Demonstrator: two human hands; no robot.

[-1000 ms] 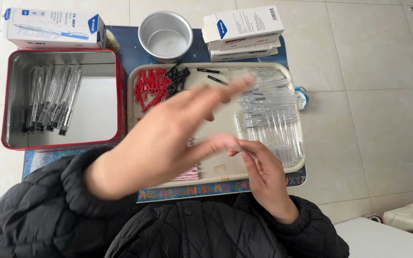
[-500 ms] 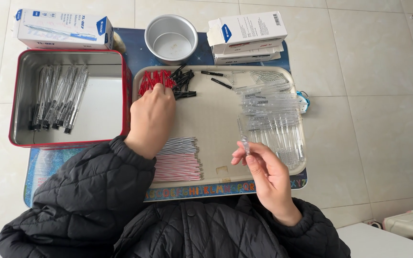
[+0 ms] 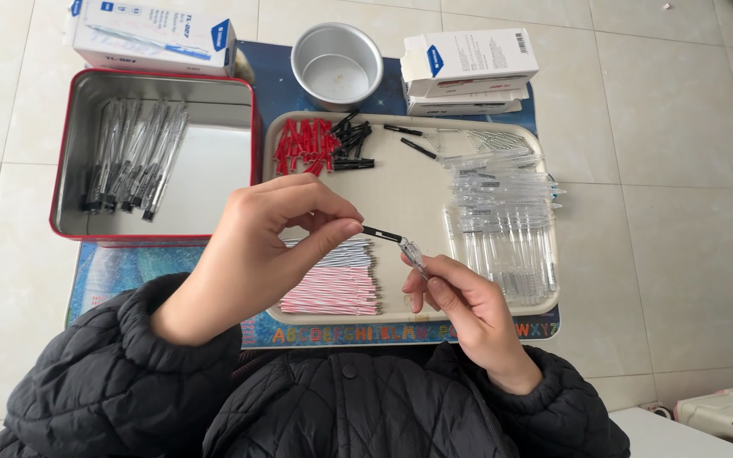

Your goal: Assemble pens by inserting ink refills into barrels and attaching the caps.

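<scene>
My left hand (image 3: 265, 246) pinches a small black pen cap (image 3: 381, 233) between thumb and forefinger. My right hand (image 3: 460, 297) holds a clear pen barrel (image 3: 411, 253), and the cap's end meets the barrel's tip over the beige tray (image 3: 400, 182). On the tray lie a pile of red caps (image 3: 303, 144), black caps (image 3: 354, 144), a bundle of pink and grey refills (image 3: 337, 280) and a heap of clear barrels (image 3: 502, 212). Both sleeves are black quilted.
A red-rimmed metal tin (image 3: 205, 170) at left holds several finished pens (image 3: 133, 157). A round metal bowl (image 3: 337, 64) and white cardboard boxes (image 3: 468, 72) stand behind the tray, another box (image 3: 150, 34) behind the tin. All rest on a blue mat (image 3: 129, 271) on a tiled floor.
My left hand went to the cap piles at the tray's back, took a black cap, and came back to meet the barrel in my right hand.
</scene>
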